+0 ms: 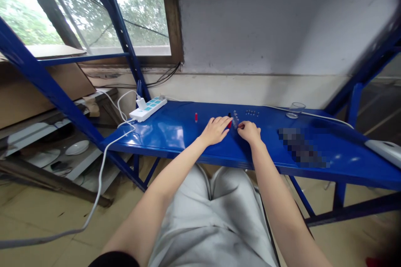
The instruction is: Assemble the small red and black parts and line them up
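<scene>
Both my hands rest on a blue metal shelf (pixel 175 133) in front of me. My left hand (pixel 215 129) lies palm down, fingers stretched toward a small red item (pixel 229 124). My right hand (pixel 249 131) is curled, fingertips pinched close to a little cluster of small clear and dark parts (pixel 235 120); what it pinches is too small to name. A separate small red piece (pixel 196 117) stands to the left of my left hand. A row of tiny dark beads (pixel 252 113) lies behind my right hand.
A white power strip (pixel 148 109) with a white cable sits at the shelf's left end. A clear glass (pixel 295 109) stands at the back right, a white object (pixel 384 149) at the far right. Blue rack struts (pixel 46 83) and stacked plates (pixel 77 147) are to the left.
</scene>
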Demonstrator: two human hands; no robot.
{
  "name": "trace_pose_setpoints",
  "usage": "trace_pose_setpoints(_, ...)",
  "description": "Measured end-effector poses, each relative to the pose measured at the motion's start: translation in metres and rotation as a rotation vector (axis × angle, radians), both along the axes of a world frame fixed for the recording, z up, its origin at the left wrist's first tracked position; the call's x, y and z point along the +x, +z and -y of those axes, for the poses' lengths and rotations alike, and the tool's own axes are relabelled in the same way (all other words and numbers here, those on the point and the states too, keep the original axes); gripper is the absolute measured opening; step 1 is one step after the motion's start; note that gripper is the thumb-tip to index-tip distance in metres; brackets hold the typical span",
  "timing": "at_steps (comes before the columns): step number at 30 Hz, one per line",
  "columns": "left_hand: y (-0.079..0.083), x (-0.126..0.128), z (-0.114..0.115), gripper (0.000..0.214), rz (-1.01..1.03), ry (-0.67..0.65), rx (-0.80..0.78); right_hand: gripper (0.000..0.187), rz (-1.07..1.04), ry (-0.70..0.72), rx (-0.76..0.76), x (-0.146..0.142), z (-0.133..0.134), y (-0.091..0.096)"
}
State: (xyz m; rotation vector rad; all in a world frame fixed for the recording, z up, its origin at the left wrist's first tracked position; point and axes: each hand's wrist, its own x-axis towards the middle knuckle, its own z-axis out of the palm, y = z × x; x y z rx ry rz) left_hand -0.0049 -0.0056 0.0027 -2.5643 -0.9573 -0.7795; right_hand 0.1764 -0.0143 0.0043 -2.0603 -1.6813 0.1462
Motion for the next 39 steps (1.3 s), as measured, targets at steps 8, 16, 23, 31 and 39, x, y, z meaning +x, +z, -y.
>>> trace_pose_setpoints(8,-0.009,0.006,-0.012,0.053,-0.124,0.023,-0.146,0.027,0.059,0.048,-0.01,-0.003,0.003,0.001)
trace_pose_setpoints(16,-0.013,0.004,-0.019,0.041,0.003,-0.08,-0.182,0.026,0.066,0.053,0.009,-0.003,0.0,-0.003)
trace_pose_setpoints(23,-0.015,0.008,-0.032,0.023,0.131,-0.075,-0.22,0.024,0.098,0.055,0.029,-0.004,-0.002,-0.005)
trace_pose_setpoints(31,-0.012,0.009,-0.026,0.017,0.319,-0.051,-0.202,0.022,0.1,0.037,0.027,-0.004,-0.003,-0.006)
trace_pose_setpoints(39,-0.006,-0.006,-0.01,0.023,0.486,-0.007,-0.185,0.022,0.073,0.031,0.045,-0.004,-0.005,-0.009)
